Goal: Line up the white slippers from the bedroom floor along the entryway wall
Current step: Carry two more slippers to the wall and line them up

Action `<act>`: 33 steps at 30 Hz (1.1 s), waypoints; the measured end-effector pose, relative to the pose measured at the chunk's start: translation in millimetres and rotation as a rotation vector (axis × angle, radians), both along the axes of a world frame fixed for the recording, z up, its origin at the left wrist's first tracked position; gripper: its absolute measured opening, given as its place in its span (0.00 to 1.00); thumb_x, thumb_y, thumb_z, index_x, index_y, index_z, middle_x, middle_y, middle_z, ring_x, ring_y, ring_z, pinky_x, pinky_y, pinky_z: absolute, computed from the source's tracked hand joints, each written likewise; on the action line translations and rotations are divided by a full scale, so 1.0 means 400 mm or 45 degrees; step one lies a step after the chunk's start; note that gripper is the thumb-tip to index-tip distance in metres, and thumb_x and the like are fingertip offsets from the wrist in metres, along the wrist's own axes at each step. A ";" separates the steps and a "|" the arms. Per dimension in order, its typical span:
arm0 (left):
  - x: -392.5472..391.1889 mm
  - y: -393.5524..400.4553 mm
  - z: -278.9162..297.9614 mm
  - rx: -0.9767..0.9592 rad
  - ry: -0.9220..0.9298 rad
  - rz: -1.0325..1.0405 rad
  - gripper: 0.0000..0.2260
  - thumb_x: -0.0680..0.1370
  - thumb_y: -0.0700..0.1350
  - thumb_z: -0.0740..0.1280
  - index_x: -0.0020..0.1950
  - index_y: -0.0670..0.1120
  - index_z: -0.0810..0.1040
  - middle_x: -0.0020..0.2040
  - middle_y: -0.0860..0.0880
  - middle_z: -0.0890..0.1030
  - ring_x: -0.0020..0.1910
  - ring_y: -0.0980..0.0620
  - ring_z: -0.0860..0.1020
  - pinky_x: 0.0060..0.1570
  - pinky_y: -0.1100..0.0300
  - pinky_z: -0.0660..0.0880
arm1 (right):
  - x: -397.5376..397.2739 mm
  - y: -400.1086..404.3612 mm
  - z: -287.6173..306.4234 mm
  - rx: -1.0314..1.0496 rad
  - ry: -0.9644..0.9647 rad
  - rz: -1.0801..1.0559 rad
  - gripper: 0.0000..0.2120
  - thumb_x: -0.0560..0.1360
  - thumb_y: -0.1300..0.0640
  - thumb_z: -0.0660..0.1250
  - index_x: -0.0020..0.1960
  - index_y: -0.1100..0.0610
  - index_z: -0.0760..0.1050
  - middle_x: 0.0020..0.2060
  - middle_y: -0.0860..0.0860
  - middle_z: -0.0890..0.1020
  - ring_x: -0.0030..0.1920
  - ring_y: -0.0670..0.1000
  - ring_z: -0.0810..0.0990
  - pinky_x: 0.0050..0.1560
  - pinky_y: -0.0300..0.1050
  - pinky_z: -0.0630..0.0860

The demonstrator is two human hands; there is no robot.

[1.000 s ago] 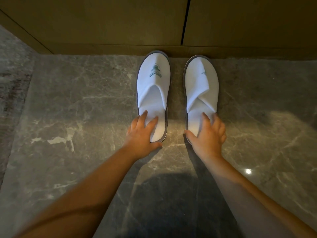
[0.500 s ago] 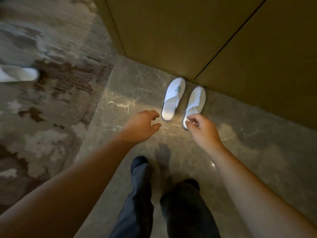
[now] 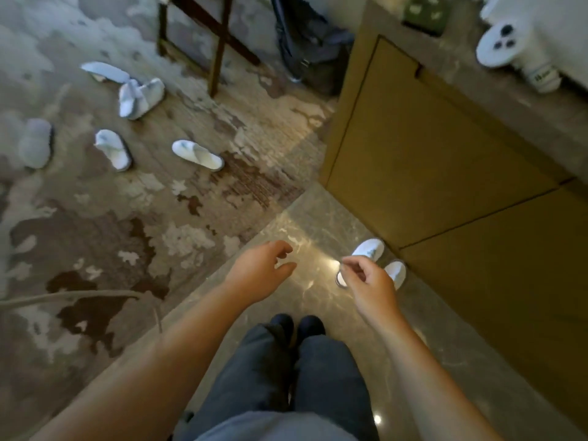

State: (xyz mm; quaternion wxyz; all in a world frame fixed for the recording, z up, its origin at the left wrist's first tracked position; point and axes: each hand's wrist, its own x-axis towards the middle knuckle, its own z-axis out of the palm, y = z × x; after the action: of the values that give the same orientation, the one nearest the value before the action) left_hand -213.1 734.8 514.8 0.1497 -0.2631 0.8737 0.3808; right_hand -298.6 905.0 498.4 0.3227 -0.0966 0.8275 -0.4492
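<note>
Two white slippers (image 3: 369,249) (image 3: 395,272) stand side by side on the marble entryway floor, toes against the tan wall panel (image 3: 445,173). My right hand (image 3: 369,281) hangs in front of them, fingers loosely curled, holding nothing. My left hand (image 3: 264,272) hangs to the left over the marble, also loose and holding nothing. Several more white slippers lie scattered on the patterned bedroom carpet at upper left, among them one at centre (image 3: 198,155), one left of it (image 3: 113,149) and a piled pair (image 3: 140,97).
A wooden folding stand (image 3: 216,43) and a dark bag (image 3: 305,43) are at the top. A stone ledge (image 3: 477,84) above the panel carries a white controller (image 3: 499,46). A cable (image 3: 73,296) crosses the carpet at left. My legs and dark shoes (image 3: 296,326) are below.
I have let go of the two slippers and stood up. The view has swung left toward the bedroom carpet, bringing the scattered slippers into sight. Both hands have drawn back, holding nothing.
</note>
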 end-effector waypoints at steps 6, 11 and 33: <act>0.109 -0.080 0.075 0.013 0.073 0.566 0.17 0.75 0.47 0.63 0.63 0.46 0.71 0.59 0.47 0.77 0.56 0.51 0.74 0.55 0.58 0.71 | -0.033 -0.154 0.047 -0.035 0.067 0.393 0.10 0.75 0.58 0.62 0.55 0.57 0.75 0.44 0.48 0.77 0.45 0.45 0.74 0.41 0.32 0.69; 0.252 -0.168 0.084 0.061 0.158 1.019 0.16 0.75 0.45 0.63 0.62 0.45 0.71 0.56 0.47 0.78 0.50 0.54 0.75 0.49 0.61 0.72 | -0.036 -0.428 0.111 -0.162 0.168 0.782 0.09 0.75 0.55 0.61 0.54 0.54 0.75 0.40 0.41 0.75 0.41 0.38 0.73 0.35 0.22 0.69; 0.210 -1.287 0.111 -0.026 0.319 1.326 0.12 0.75 0.47 0.64 0.57 0.47 0.75 0.45 0.55 0.76 0.42 0.60 0.74 0.38 0.68 0.68 | -0.099 -1.464 0.064 -0.012 0.167 0.897 0.06 0.75 0.57 0.61 0.51 0.52 0.74 0.38 0.41 0.75 0.37 0.39 0.73 0.31 0.27 0.68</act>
State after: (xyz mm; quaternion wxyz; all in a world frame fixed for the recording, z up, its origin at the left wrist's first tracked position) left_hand -129.0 220.1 559.2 -0.1671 -0.6158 0.6422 0.4247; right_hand -338.0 319.4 523.9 0.4036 -0.4061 0.7601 -0.3071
